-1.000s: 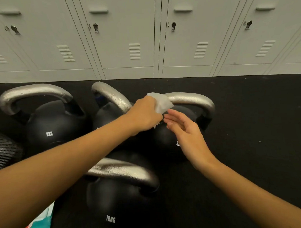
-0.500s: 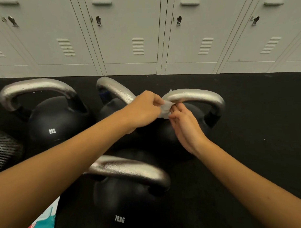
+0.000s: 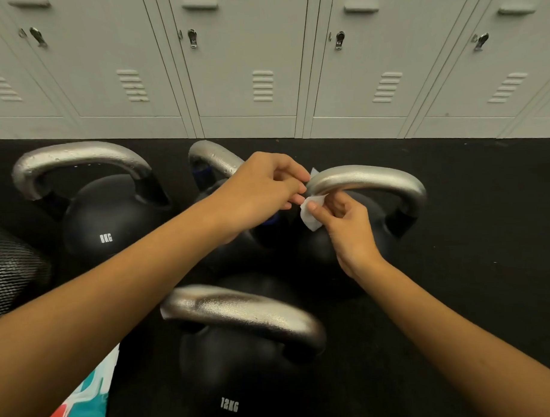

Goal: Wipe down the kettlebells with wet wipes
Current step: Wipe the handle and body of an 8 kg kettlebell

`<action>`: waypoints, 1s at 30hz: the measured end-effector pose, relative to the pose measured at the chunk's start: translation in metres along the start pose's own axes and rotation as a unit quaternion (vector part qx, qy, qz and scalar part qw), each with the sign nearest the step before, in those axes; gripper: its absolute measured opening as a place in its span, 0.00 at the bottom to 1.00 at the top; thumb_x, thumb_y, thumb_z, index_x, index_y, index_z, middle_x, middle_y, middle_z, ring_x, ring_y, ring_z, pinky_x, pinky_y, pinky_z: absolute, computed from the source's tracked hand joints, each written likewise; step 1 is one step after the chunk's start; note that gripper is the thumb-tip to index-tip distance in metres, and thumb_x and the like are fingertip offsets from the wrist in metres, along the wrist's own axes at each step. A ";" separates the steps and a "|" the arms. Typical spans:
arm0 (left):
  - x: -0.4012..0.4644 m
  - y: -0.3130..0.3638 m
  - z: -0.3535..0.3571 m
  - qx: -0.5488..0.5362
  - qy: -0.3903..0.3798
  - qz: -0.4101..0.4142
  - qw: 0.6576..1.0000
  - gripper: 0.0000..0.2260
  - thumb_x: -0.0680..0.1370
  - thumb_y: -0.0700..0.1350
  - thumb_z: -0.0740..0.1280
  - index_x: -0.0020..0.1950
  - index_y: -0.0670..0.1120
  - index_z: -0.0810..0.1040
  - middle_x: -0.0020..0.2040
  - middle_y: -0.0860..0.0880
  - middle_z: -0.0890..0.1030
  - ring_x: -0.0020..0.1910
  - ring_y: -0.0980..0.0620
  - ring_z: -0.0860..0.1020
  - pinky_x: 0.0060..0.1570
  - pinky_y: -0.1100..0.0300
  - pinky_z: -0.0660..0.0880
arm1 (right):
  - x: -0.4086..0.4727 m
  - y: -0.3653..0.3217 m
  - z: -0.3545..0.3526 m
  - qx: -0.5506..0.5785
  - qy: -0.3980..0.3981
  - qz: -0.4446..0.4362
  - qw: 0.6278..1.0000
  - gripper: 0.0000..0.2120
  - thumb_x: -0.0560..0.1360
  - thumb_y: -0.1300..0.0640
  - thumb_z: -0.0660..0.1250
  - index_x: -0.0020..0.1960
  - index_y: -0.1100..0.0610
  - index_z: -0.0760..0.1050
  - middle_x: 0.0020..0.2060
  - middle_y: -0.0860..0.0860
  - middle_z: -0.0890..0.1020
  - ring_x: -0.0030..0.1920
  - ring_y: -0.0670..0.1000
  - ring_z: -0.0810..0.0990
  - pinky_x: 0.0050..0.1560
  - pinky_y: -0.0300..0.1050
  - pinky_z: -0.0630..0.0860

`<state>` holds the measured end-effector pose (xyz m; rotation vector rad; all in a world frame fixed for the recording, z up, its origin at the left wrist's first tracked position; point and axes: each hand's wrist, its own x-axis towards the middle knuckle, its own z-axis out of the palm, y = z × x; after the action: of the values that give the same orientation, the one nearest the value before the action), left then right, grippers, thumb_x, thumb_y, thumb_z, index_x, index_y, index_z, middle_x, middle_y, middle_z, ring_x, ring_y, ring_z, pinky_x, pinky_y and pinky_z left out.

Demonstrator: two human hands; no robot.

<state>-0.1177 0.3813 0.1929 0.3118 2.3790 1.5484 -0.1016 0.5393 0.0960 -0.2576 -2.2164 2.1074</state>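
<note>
Hands, two, bare, both at the handle of the far right kettlebell.

Left hand (image 3: 263,190): reaches in from the lower left, fingers curled, fingertips pinching the upper end of the wet wipe (image 3: 311,215) at the left bend of the handle; a small white corner of the wipe shows above the fingertips.

Right hand (image 3: 346,224): comes up from the lower right beneath the handle, thumb and fingers pinching the lower end of the same wipe. The two hands are close together, nearly touching.

Wet wipe: white, small, crumpled, looped round the left bend of the silver handle, its larger part hanging below against the black ball.

Far right kettlebell (image 3: 376,186): black ball, silver arched handle, standing upright on the floor (image 3: 471,248); its marking is hidden by the right hand.

Middle kettlebell (image 3: 216,160): just left of it and mostly covered by the left forearm; silver handle with blue at the base; whether it touches its neighbour cannot be told.

Left kettlebell (image 3: 105,220): black, marked 8KG, silver handle flecked with droplets, nearer the left edge of the floor.

Near kettlebell (image 3: 241,365): black, marked 12KG, silver handle, closest to the person, between the two forearms.

Floor: black, matte, carrying all four weights.

Lockers (image 3: 247,69): pale grey row along the far edge of the floor, doors shut, latches and vent slots visible.

Mesh object (image 3: 10,267): dark, at the left edge, only partly in view.

Packet (image 3: 87,408): white, teal and red, flat at the near left corner.
</note>
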 end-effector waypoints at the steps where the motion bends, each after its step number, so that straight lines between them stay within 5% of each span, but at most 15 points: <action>1: 0.001 0.000 -0.002 0.025 0.004 0.011 1.000 0.08 0.79 0.37 0.62 0.51 0.47 0.80 0.44 0.48 0.83 0.44 0.56 0.83 0.52 0.59 0.79 | 0.003 0.002 0.000 -0.015 -0.007 0.003 1.000 0.17 0.77 0.63 0.69 0.65 0.60 0.75 0.58 0.51 0.82 0.61 0.47 0.79 0.68 0.49 0.72; 9: 0.000 0.005 -0.009 0.180 0.002 0.082 0.980 0.08 0.79 0.41 0.61 0.51 0.50 0.79 0.43 0.52 0.82 0.42 0.58 0.81 0.39 0.69 0.76 | -0.002 0.004 0.000 -0.170 0.058 0.006 0.984 0.14 0.76 0.54 0.71 0.61 0.56 0.80 0.52 0.48 0.85 0.56 0.46 0.81 0.61 0.49 0.77; 13: -0.001 0.004 -0.008 0.211 0.004 0.090 0.973 0.07 0.79 0.42 0.61 0.51 0.51 0.78 0.43 0.53 0.81 0.44 0.57 0.80 0.42 0.68 0.75 | -0.010 -0.011 -0.002 -0.093 0.099 0.010 0.991 0.06 0.77 0.55 0.70 0.52 0.53 0.83 0.44 0.48 0.86 0.51 0.48 0.83 0.58 0.51 0.79; 18: -0.002 0.006 -0.010 0.206 0.016 0.073 0.976 0.07 0.79 0.42 0.62 0.53 0.49 0.79 0.44 0.53 0.81 0.45 0.56 0.80 0.40 0.70 0.73 | -0.027 -0.030 -0.002 0.106 0.062 0.062 0.990 0.14 0.78 0.63 0.68 0.62 0.66 0.78 0.52 0.56 0.85 0.53 0.49 0.84 0.59 0.45 0.79; 23: -0.005 0.010 -0.010 0.142 -0.024 0.047 0.988 0.15 0.75 0.52 0.70 0.60 0.51 0.76 0.54 0.53 0.80 0.49 0.56 0.80 0.56 0.57 0.76 | -0.036 -0.069 -0.009 0.161 0.030 -0.006 0.987 0.16 0.77 0.65 0.67 0.65 0.60 0.75 0.53 0.57 0.84 0.53 0.50 0.84 0.51 0.39 0.80; 30: -0.010 0.020 -0.010 0.085 -0.017 0.057 0.995 0.04 0.75 0.43 0.72 0.48 0.46 0.79 0.43 0.46 0.83 0.45 0.47 0.82 0.52 0.50 0.79 | -0.038 -0.084 -0.017 0.070 -0.062 -0.079 0.992 0.22 0.76 0.64 0.69 0.68 0.51 0.72 0.51 0.59 0.82 0.52 0.52 0.84 0.50 0.41 0.81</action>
<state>-0.1114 0.3774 0.2163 0.5131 2.5102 1.3772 -0.0670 0.5456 0.1827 0.0570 -2.0600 2.2327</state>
